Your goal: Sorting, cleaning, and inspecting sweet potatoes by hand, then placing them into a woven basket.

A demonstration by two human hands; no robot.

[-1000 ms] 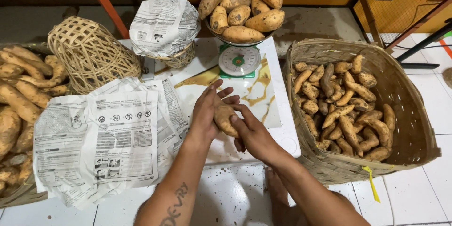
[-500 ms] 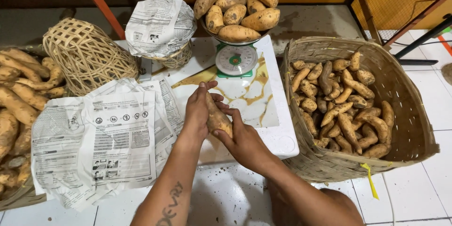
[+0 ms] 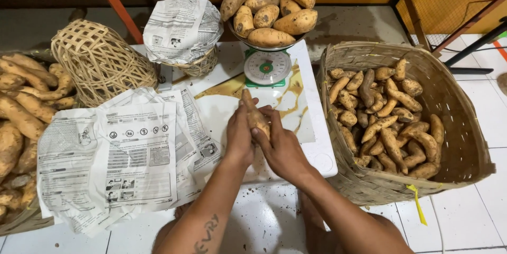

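Observation:
Both my hands hold one long tan sweet potato (image 3: 255, 113) above the white marbled tabletop (image 3: 312, 127). My left hand (image 3: 238, 136) wraps its left side and my right hand (image 3: 279, 143) grips it from the right and below. Just beyond it stands a green dial scale (image 3: 266, 67) whose metal bowl (image 3: 238, 36) is heaped with several large sweet potatoes (image 3: 270, 5).
A big woven basket (image 3: 458, 143) of small sweet potatoes is at the right. Newspaper sheets (image 3: 121, 164) lie at the left. An overturned woven basket (image 3: 97, 61), a paper-covered basket (image 3: 182, 29) and a pile of sweet potatoes (image 3: 21, 111) sit further left.
My hands have turned the sweet potato from lying low between my palms to pointing away, and lifted it slightly towards the scale.

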